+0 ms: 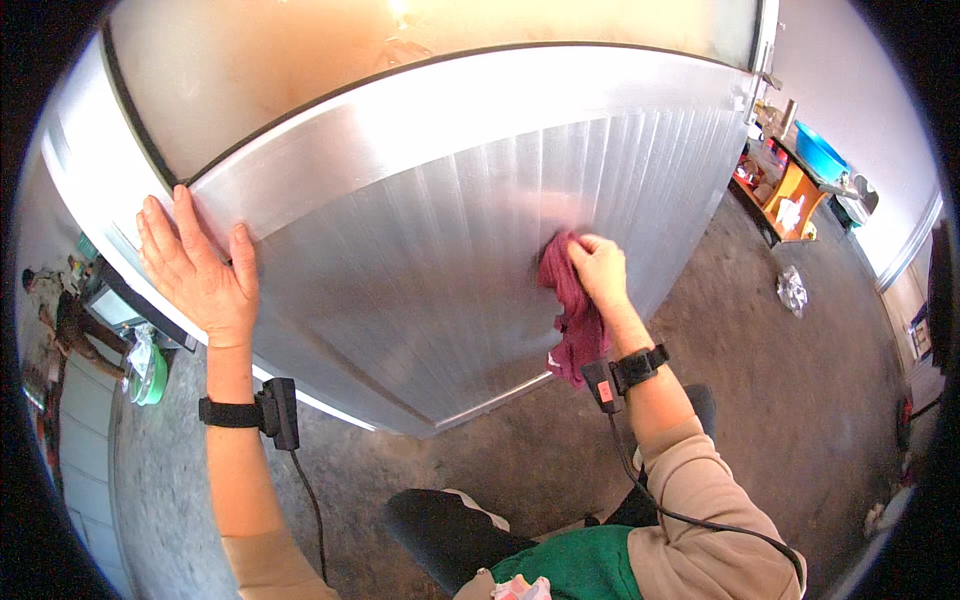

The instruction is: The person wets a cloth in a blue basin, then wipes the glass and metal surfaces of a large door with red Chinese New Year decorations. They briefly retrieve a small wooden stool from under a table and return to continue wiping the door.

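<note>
A metal door (420,262) stands before me, with a ribbed silvery lower panel and a frosted glass pane (300,52) above its smooth crossbar. My left hand (202,270) lies with fingers spread on the door's frame, at the lower left corner of the glass. In my right hand (601,268) a maroon cloth (570,307) is bunched and pressed against the ribbed panel, right of its middle. The cloth's loose end hangs down toward my wrist. Both wrists carry black strapped devices with cables.
A wooden stand (795,191) with a blue basin (820,152) is at the right. A crumpled plastic bag (791,291) lies on the concrete floor (750,390). Left of the door are a green basin (148,375) and a dark-framed cabinet (124,304). My bent knee is below the door.
</note>
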A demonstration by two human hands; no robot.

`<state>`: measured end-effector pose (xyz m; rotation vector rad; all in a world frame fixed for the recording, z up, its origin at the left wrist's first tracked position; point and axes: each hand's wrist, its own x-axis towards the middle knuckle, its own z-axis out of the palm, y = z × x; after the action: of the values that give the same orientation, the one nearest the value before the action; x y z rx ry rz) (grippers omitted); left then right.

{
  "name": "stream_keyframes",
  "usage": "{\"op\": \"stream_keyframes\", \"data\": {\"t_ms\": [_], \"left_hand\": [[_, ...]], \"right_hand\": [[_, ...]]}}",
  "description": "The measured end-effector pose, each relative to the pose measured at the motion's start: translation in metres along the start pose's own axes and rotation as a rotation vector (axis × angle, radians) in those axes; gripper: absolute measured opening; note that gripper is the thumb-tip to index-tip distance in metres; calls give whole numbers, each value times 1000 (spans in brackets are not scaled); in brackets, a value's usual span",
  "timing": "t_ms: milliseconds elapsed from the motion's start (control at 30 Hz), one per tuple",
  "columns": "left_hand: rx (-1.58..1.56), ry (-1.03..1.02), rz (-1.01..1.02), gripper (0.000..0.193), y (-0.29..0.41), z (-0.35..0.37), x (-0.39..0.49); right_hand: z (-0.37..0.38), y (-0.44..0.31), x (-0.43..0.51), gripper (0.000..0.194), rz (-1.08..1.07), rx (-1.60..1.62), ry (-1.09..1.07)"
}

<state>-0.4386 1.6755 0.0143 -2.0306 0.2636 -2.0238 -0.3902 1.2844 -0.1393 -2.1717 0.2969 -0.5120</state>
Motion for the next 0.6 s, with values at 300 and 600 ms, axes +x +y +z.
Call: {"op": "stream_keyframes", "data": {"t_ms": [300, 600], "left_hand": [[3, -30, -20, 64, -1, -3, -2], [-4, -24, -18, 64, 1, -4, -1]], "right_hand": [[-16, -124, -5, 33, -845, 659, 364], [54, -68, -24, 38, -930, 286, 530]]}}
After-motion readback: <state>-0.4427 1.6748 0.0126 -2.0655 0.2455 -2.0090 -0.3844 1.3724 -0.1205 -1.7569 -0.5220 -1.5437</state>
